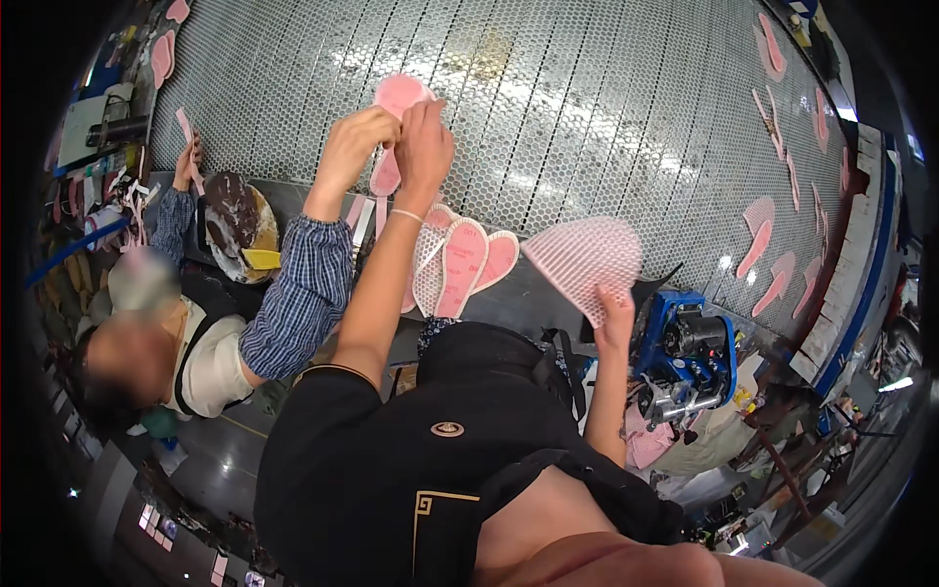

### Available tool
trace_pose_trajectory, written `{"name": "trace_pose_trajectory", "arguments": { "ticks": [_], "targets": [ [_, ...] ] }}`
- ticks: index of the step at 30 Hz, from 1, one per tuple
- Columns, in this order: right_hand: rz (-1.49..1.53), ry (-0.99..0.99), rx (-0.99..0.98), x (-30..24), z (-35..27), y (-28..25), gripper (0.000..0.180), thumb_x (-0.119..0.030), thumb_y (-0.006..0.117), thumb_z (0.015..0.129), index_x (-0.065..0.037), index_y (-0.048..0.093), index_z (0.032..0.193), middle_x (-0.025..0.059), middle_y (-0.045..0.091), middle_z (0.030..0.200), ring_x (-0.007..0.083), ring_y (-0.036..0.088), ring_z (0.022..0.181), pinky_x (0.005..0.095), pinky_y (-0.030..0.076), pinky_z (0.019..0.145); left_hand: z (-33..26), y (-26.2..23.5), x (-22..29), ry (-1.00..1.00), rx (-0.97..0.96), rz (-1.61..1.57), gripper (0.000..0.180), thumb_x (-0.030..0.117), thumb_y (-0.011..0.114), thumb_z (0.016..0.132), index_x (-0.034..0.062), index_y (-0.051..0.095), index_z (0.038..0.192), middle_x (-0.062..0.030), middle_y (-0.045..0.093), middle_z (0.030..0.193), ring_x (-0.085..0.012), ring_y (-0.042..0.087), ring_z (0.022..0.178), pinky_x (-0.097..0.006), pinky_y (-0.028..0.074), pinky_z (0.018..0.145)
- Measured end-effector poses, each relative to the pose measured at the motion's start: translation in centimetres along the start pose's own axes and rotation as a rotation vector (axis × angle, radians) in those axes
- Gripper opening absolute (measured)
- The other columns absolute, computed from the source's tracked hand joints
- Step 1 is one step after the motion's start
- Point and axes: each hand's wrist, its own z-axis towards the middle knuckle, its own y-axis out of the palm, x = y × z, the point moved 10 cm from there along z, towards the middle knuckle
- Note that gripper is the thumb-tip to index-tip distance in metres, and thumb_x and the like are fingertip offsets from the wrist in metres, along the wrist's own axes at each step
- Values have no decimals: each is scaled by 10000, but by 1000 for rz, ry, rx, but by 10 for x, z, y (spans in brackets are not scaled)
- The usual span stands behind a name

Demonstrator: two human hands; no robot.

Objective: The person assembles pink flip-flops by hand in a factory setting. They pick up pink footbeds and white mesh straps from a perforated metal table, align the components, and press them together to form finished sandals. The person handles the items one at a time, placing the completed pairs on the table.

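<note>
Black shirt (391, 435) near lens; pinching pink mesh (590, 256) in right hand (614, 315). Keep insole (401, 93) flat at left hand (426, 147); cannot tell grip.

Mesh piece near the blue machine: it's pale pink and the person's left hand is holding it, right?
Wrong hand: the head view shows the mesh piece in the person's right hand, not the left hand. It is pale pink and near the blue machine.

I have a lane across the mesh belt's (587, 127) middle — a co-worker's hand (354, 145) and the left hand (425, 147) block its near left, pink insoles (754, 248) its right edge.
</note>
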Motion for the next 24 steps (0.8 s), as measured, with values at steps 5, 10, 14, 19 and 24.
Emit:
{"name": "trace_pose_trajectory", "arguments": {
  "ticks": [5,10,14,19,24],
  "targets": [
    [-414,144,137,61,2,-42,307,-67,693,832,43,622,1110,86,678,1008,149,647,862,282,510,769,-36,46,33,-35,-323,-125,262,33,568,765,32,627,1021,-140,614,988,-317,566,964,-425,447,850],
    [-524,24,92,37,8,-36,267,-80,669,853,47,637,1085,67,680,977,119,623,837,266,488,757,-77,24,-20,-183,-158,258,490,141,637,754,-25,522,1200,-218,557,1141,-383,497,1125,-473,374,979],
    [-536,3,50,16,8,-30,252,-87,671,850,37,655,1068,46,680,964,100,597,835,259,473,759,-80,29,-88,-247,-96,537,706,222,694,716,-58,420,1304,-245,501,1266,-399,448,1196,-469,346,1022],
    [-493,-121,55,-55,5,-37,232,-91,674,848,39,658,1039,38,689,924,86,599,825,251,479,744,-60,84,-76,-399,-309,304,731,188,702,718,-59,389,1331,-279,460,1306,-411,472,1167,-485,385,991],
    [-341,-240,206,-129,-10,-78,216,-84,666,853,38,657,1031,38,688,923,75,598,819,237,478,738,-48,191,136,10,-350,52,849,193,717,720,-59,281,1404,-293,373,1364,-444,445,1189,-454,398,986]
  ]
}}
